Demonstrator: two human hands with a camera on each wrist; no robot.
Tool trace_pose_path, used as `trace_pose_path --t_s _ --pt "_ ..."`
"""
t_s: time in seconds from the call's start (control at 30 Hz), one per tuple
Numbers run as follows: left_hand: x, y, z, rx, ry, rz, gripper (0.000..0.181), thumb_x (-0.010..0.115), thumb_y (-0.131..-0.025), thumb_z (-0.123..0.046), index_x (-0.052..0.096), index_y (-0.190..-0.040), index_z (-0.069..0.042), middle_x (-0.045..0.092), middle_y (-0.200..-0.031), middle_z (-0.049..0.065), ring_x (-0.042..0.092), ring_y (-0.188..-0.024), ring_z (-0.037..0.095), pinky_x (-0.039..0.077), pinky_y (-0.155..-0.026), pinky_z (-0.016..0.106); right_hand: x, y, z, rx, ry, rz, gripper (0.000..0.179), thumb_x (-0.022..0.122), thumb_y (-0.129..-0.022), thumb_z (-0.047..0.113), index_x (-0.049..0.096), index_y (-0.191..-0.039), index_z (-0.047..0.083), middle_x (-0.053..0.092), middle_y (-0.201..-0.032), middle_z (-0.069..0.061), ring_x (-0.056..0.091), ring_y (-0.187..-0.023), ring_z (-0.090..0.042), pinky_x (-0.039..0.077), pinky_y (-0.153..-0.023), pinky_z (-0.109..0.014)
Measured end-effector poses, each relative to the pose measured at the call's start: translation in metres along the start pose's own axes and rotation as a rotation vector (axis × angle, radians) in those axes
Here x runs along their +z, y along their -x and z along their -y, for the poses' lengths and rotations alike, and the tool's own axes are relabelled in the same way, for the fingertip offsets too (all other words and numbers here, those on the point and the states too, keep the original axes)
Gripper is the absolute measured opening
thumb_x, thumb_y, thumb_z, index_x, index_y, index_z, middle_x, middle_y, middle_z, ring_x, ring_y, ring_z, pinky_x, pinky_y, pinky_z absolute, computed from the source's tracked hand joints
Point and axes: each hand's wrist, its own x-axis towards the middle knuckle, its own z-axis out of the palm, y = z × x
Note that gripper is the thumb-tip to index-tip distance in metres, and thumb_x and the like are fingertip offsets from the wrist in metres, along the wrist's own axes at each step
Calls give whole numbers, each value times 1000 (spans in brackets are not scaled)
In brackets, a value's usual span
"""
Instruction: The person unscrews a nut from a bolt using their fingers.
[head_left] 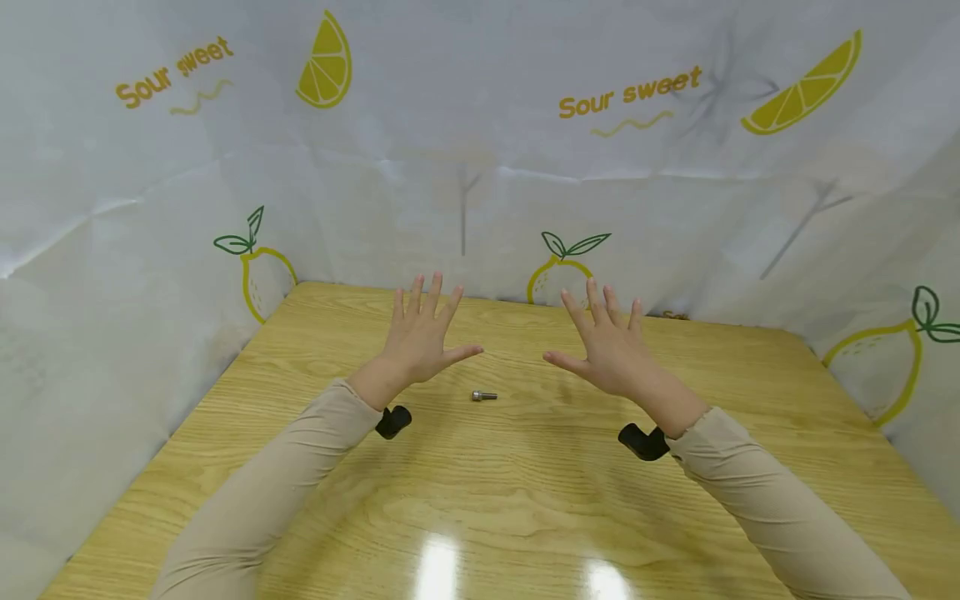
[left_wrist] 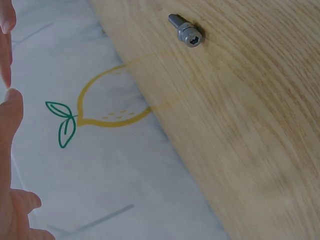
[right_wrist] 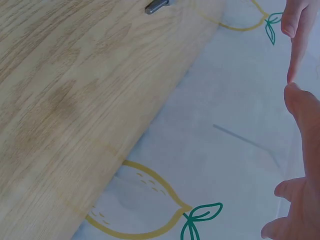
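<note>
A small metal hex-socket bolt lies on its side on the wooden table, between the two hands and a little nearer to me. Up close in the left wrist view, the bolt shows its socket head and ring-like pieces behind it. The right wrist view catches only part of the bolt at its top edge. My left hand is raised above the table with fingers spread and holds nothing. Likewise, my right hand has its fingers spread and thumb pointing inward, with nothing in it.
The wood-grain table ends at the back against a pale curtain printed with lemons, which also hangs along both sides. A black wrist mount sits under the left wrist, another black mount under the right.
</note>
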Motion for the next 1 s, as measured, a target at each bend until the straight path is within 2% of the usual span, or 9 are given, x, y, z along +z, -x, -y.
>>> trace_pose_path --t_s 0.27,0.4,0.57,1.0 --pt "0 0 1 -2 -8 -2 89 41 -86 -69 8 -152 -20 -3 -158 15 -9 -146 36 0 -115 60 -1 -1 0 11 19 -2 91 50 -86 63 7 -152 17 -7 -156 -22 -6 -143 -45 -5 -105 -74" --pt "-1 -1 1 -1 -17 -9 89 41 -86 -70 8 -152 -20 -2 -158 15 -8 -146 37 3 -115 61 -2 -1 0 11 22 5 92 49 -86 64 6 -152 17 -8 -156 -22 -6 -143 -45 -6 -104 -74" --pt "-3 0 1 -5 -11 3 89 42 -86 -69 8 -152 -20 -3 -159 15 -9 -146 36 1 -116 60 -2 -2 -1 11 16 9 91 49 -87 63 4 -152 18 -9 -156 -22 -7 -143 -45 -6 -104 -73" --pt "-4 0 -1 8 -12 -14 88 43 -87 -68 9 -152 -19 -1 -158 16 -5 -146 37 3 -115 60 -3 -2 -1 15 21 -2 91 50 -87 62 4 -152 18 -9 -156 -22 -5 -143 -45 -5 -106 -73"
